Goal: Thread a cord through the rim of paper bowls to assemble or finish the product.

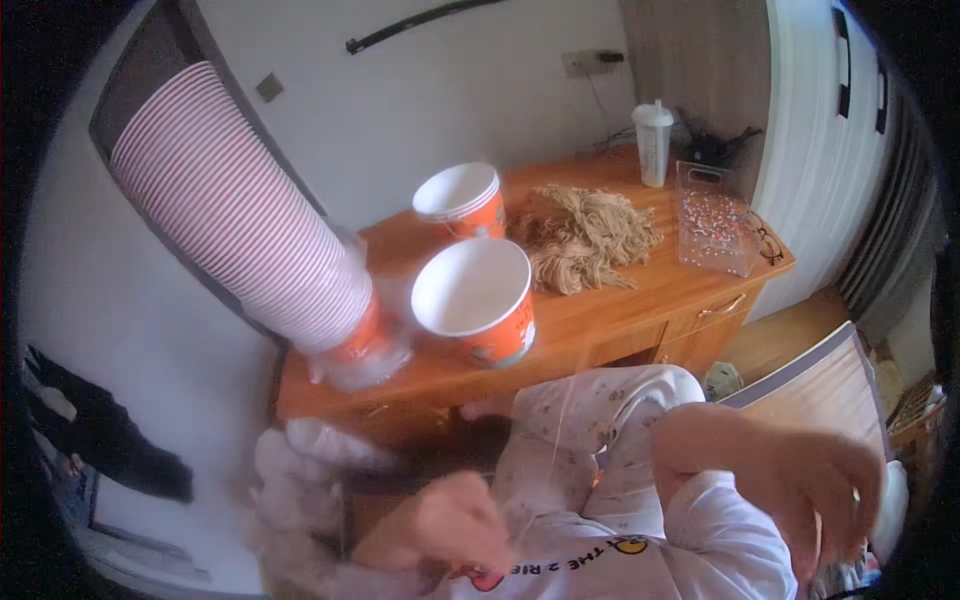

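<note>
My left hand (462, 522) is curled closed in front of my white shirt, slightly blurred. Whatever its fingers may hold cannot be made out. Over on the right, my right hand (815, 490) hangs beside my knee with its fingers pointing down and apart, and nothing shows in it. An open orange paper bucket (475, 290) with a white inside stands at the table's front edge. Behind it is a short stack of similar buckets (465, 200). A tangled heap of tan cord (590, 235) lies to the right of them. A faint thin strand (565, 410) shows above my lap.
A tall stack of nested paper buckets (240, 210) leans left, plastic wrap round its base. On the wooden table (640, 305) are a lidded white cup (653, 145), a clear tray (712, 225) with small bits and eyeglasses (765, 238). A pale grey-edged panel (815, 385) stands right.
</note>
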### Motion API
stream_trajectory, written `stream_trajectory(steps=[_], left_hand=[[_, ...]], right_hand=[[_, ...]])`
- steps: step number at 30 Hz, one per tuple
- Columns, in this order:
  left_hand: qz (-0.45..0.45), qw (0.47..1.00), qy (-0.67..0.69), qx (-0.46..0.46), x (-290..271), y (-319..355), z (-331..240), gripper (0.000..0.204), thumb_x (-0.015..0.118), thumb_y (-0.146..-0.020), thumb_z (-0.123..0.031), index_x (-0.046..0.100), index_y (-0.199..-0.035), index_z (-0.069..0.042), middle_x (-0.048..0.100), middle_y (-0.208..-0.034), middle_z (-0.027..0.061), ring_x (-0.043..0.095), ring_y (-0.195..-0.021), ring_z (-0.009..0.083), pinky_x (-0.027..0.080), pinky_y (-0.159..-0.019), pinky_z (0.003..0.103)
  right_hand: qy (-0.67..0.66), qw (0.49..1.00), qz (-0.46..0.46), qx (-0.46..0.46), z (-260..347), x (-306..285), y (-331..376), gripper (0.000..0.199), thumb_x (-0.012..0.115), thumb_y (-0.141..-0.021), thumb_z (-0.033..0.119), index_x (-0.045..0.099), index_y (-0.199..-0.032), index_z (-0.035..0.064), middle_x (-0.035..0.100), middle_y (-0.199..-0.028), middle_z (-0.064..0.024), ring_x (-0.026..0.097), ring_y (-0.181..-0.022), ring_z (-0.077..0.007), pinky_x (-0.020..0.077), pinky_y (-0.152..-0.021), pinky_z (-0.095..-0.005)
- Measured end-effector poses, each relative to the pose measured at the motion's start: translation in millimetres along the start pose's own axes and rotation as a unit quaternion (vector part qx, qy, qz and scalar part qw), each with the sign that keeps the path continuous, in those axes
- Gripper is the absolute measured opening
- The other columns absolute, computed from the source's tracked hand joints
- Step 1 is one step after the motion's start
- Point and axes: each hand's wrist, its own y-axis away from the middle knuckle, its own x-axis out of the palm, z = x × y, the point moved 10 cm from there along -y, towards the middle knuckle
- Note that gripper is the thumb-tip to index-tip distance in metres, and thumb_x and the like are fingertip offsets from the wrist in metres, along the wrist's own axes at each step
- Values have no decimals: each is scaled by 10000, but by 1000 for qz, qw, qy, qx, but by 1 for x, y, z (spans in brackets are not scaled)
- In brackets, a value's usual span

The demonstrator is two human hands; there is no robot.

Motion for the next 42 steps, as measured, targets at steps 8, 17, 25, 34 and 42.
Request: stream_trajectory(steps=[8, 17, 25, 34, 42], left_hand=[[-228, 969, 34, 88, -72, 99, -18, 185, 747, -795, -214, 721, -653, -99, 721, -716, 56, 610, -550, 180, 334, -476, 278], [-445, 888, -110, 20, -106, 222, -44, 290, 779, -772, -289, 667, -622, -67, 661, -586, 42, 553, -560, 162, 334, -539, 294], [-479, 871, -104, 25, -111, 251, -31, 225, 794, -757, -243, 695, -683, -55, 683, -646, 44, 545, -561, 162, 341, -524, 285], [-535, 826, -178, 18, -131, 250, -1, 255, 760, -818, -264, 625, -724, -71, 626, -655, 37, 535, -669, 184, 382, -597, 301], [-382, 860, -327, -86, -160, 131, 70, 99, 728, -771, -98, 713, -868, -84, 641, -1092, 130, 590, -1032, 295, 459, -896, 403]], right_hand=[[226, 842, -337, 356, -128, -158, 99, 377, 706, -734, -146, 494, -928, 98, 501, -1080, -112, 544, -846, -109, 513, -701, -233], [7, 817, -445, 367, -203, -170, 154, 299, 614, -835, -113, 487, -1027, 77, 496, -1132, -99, 561, -1016, -132, 499, -930, -297], [6, 808, -442, 390, -231, -172, 169, 319, 614, -825, -124, 492, -1035, 82, 510, -1135, -95, 563, -1031, -140, 491, -927, -293], [309, 649, -148, 680, -266, -156, 244, 259, 672, -765, -47, 556, -970, 61, 537, -929, -39, 571, -843, -151, 504, -703, -283], [320, 597, 21, 735, -238, -108, 361, 141, 612, -744, 22, 541, -865, 4, 592, -836, -190, 579, -803, -403, 471, -724, -465]])
